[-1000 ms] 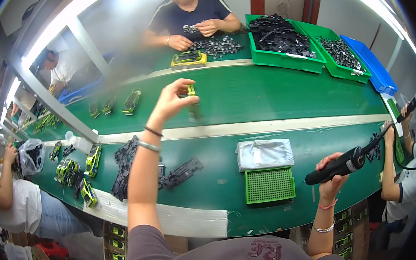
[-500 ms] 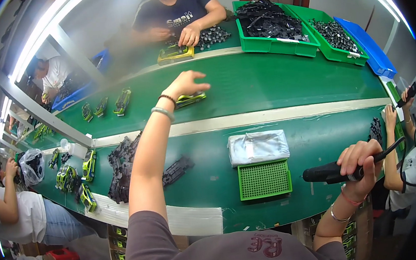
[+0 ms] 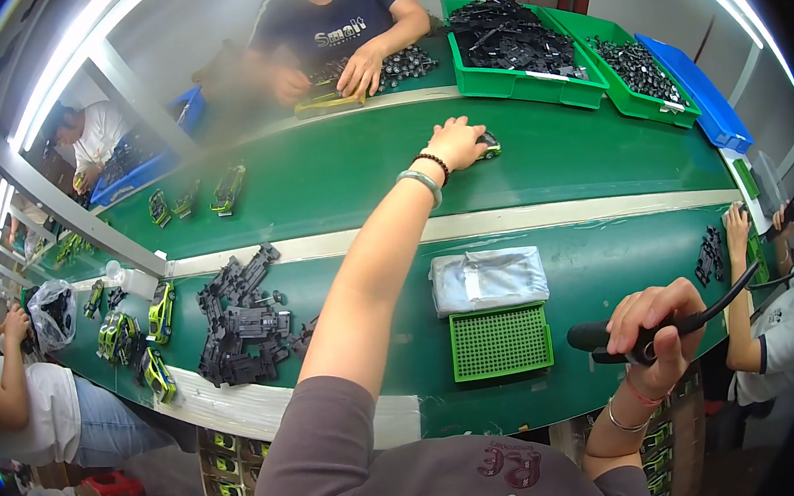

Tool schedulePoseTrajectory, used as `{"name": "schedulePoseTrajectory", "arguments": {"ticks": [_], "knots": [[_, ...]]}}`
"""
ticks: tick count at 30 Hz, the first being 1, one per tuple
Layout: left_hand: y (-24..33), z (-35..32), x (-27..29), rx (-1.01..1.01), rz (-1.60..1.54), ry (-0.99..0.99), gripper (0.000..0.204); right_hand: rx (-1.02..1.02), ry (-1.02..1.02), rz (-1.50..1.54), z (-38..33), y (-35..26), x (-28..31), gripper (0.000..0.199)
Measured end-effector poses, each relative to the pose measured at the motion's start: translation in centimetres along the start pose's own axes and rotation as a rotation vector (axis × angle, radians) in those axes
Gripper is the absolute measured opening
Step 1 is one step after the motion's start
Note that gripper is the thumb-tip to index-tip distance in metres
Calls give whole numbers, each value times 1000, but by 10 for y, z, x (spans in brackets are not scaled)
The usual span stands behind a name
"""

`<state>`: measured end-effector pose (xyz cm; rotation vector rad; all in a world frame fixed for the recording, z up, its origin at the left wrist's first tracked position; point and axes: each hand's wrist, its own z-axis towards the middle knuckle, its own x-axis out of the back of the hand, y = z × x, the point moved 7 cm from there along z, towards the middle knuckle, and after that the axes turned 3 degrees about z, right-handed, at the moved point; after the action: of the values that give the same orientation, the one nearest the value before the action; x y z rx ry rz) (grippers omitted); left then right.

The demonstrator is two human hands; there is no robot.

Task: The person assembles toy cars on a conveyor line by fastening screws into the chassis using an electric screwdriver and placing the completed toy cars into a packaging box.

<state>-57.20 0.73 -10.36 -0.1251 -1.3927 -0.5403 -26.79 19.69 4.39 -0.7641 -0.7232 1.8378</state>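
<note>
My left hand (image 3: 457, 142) reaches out over the far green belt, fingers curled over a small green-and-black toy car (image 3: 492, 146). Part of the car is hidden under the fingers. At the right, my right hand (image 3: 654, 325) is wrapped around a black corded electric screwdriver (image 3: 603, 336), held above the near table with its tip pointing left. Below my left forearm, black plastic toy car chassis (image 3: 243, 328) lie in a loose pile. A green perforated tray (image 3: 502, 345) sits between my arms, against a pale wrapped block (image 3: 489, 280).
Green toy cars (image 3: 120, 336) stand at the near left; several more (image 3: 228, 189) are on the far belt. Across it, a person handles a yellow fixture (image 3: 332, 102). Green bins (image 3: 534, 89) of black parts stand far right. Co-workers sit at both sides.
My left hand has moved right along the far belt, and the toy car formerly beside it is now farther right under its fingers. My right hand keeps the screwdriver, slightly tilted.
</note>
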Motion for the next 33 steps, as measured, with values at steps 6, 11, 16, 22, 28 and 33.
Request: {"name": "schedulePoseTrajectory", "arguments": {"ticks": [6,11,16,22,28,33], "knots": [[-67,-62,20,-16,76,-101,49,47,106,-43,-5,-6,26,36],[-154,-141,68,147,-16,-238,42,139,201,-62,-23,-20,49,33],[-196,-189,86,398,-6,-261,42,119,169,-58,-26,-20,52,34],[-127,-117,83,364,-323,-202,43,139,125,-102,-26,-24,38,34],[-41,-31,68,-93,-265,135,34,146,144,-82,-31,-25,37,35],[46,18,10,-116,-74,75,46,146,152,-84,-33,-28,34,35]]}}
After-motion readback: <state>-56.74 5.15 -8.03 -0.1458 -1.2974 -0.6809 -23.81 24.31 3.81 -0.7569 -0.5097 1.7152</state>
